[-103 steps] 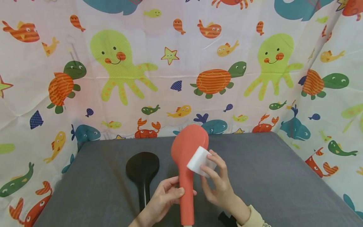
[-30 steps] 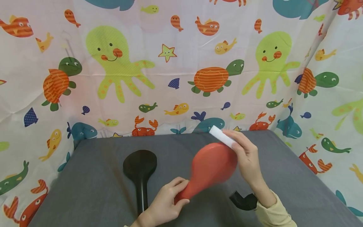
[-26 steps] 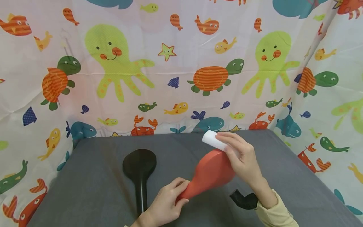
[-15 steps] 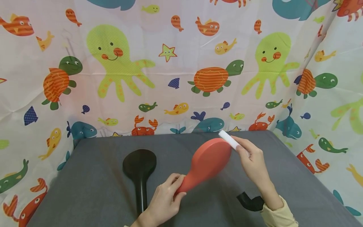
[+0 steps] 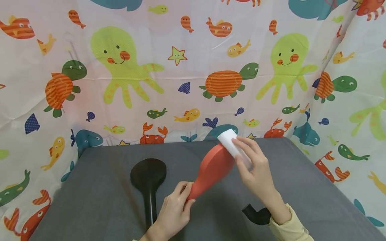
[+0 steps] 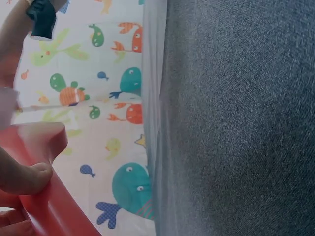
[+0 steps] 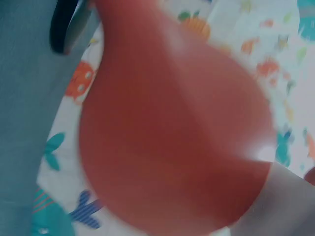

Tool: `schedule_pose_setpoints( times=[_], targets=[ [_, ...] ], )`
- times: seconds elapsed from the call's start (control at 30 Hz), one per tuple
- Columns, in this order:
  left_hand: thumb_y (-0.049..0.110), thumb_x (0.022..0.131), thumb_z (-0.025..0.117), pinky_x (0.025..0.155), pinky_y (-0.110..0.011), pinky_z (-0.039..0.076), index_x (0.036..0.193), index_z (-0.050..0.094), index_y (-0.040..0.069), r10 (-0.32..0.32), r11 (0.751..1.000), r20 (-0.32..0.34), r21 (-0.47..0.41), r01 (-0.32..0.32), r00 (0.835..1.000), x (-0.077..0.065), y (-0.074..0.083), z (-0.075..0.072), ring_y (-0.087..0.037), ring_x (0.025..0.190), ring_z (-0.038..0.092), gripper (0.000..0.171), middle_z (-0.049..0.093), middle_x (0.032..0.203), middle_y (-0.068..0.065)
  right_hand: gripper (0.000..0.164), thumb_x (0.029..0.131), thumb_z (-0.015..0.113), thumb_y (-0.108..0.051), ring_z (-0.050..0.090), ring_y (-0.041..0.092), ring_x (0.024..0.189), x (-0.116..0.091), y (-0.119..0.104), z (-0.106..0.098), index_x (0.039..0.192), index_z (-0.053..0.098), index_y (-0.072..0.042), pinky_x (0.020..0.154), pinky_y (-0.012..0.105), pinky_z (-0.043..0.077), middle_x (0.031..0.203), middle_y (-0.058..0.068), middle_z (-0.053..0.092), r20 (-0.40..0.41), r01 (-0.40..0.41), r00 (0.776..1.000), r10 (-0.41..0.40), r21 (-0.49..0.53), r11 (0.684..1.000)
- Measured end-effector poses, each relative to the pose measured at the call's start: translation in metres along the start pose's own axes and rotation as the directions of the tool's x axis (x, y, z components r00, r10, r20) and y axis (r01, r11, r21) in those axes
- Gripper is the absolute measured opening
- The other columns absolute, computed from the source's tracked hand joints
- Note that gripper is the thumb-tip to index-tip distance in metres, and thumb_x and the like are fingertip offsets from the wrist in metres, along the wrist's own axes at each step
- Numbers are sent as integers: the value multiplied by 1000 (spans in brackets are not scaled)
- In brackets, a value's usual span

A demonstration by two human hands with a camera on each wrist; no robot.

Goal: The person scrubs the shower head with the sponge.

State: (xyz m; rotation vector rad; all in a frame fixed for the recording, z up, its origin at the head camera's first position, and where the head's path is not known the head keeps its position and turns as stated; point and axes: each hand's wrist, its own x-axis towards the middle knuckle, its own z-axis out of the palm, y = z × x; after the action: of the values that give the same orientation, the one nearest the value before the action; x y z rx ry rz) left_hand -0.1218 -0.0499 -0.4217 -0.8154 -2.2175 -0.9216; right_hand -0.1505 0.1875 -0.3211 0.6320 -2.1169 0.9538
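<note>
**Aloft over a grey table (image 5: 301,174): a red paddle (image 5: 214,165) and a white block (image 5: 228,140)**

A person's left hand (image 5: 172,211) curls fingers and thumb round the handle of the red paddle, whose broad head points between 1 and 2 o'clock. The right hand (image 5: 255,170), fingers and thumb pinching the white block, holds it at the head's upper edge, toward 1 o'clock; whether the two touch cannot be told. At 9 o'clock from the red head, a black paddle (image 5: 148,175) lies on the grey table, its head toward 12, its handle passing behind the left wrist. A black curved piece (image 5: 256,216) shows at the right wrist, beside a pale yellow sleeve (image 5: 289,226). At 12 o'clock, beyond the far edge, hangs a white curtain (image 5: 193,40) printed with octopuses, turtles, fish and crabs.
</note>
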Motion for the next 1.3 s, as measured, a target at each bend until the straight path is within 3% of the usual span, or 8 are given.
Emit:
schedule_pose_setpoints(
  times=[0.23, 0.43, 0.67, 0.77, 0.9, 1.03, 1.17, 1.3],
  targets=[
    [-1, 67, 79, 57, -28, 52, 111, 61, 3, -17, 999, -13, 40, 18, 1000, 1, -1, -2, -13, 70, 60, 48, 55, 99, -4, 31, 97, 45, -13, 55, 23, 95, 2, 21, -6, 124, 58, -7, 73, 39, 48, 117, 12, 60, 71, -287, 955, 287, -15, 958],
    [0, 66, 79, 59, -30, 54, 112, 62, 2, -20, 992, -17, 124, 22, 1000, 2, -2, -4, -15, 77, 61, 49, 56, 99, -5, 36, 89, 53, -12, 50, 28, 106, 1, -10, 3, 124, 59, -9, 73, 47, 51, 123, 13, 54, 35, 31, 999, -27, -120, 992],
    [1, 66, 79, 59, -29, 55, 109, 63, 0, -2, 979, 6, 206, 1, 1000, 0, -4, -2, -17, 77, 61, 46, 56, 98, -7, 43, 91, 33, -27, 48, 38, 110, -26, -34, 38, 119, 61, -9, 76, 52, 46, 126, 18, 51, 222, 469, 883, -415, -363, 805],
    [1, 65, 79, 59, -30, 55, 109, 63, 0, 2, 976, 12, 218, -5, 1000, -1, -4, -1, -17, 78, 61, 46, 57, 98, -7, 43, 90, 34, -25, 49, 38, 111, -29, -31, 41, 119, 61, -9, 76, 51, 47, 126, 18, 51, 233, 474, 880, -413, -384, 793],
    [0, 65, 79, 59, -30, 55, 110, 63, 2, -15, 978, 16, 210, 12, 1000, -2, -4, -1, -17, 79, 60, 48, 56, 97, -6, 42, 85, 45, -24, 47, 39, 110, -20, -19, 32, 121, 60, -8, 74, 54, 48, 126, 20, 50, 101, 302, 952, -288, -433, 849],
    [0, 64, 80, 60, -30, 55, 110, 63, 2, -22, 978, 13, 207, 19, 1000, -3, -5, -1, -17, 79, 60, 49, 56, 97, -6, 43, 86, 46, -25, 46, 41, 108, -15, -14, 28, 122, 59, -5, 70, 54, 49, 124, 24, 48, 17, 190, 978, -208, -484, 854],
    [0, 64, 80, 59, -30, 55, 109, 64, 2, -11, 977, 2, 212, 10, 1000, -3, -5, -1, -17, 77, 60, 48, 56, 96, -7, 42, 89, 40, -26, 48, 42, 107, -28, -22, 41, 120, 60, -6, 69, 53, 48, 123, 24, 50, 55, 311, 944, -326, -479, 821],
    [-1, 63, 80, 56, -30, 55, 105, 65, 0, 7, 975, -13, 222, -4, 1000, -3, -6, 0, -18, 75, 61, 45, 57, 95, -8, 41, 88, 37, -19, 50, 40, 110, -49, -31, 59, 116, 63, -5, 72, 48, 45, 124, 21, 53, 174, 502, 856, -487, -507, 701]
  ],
)
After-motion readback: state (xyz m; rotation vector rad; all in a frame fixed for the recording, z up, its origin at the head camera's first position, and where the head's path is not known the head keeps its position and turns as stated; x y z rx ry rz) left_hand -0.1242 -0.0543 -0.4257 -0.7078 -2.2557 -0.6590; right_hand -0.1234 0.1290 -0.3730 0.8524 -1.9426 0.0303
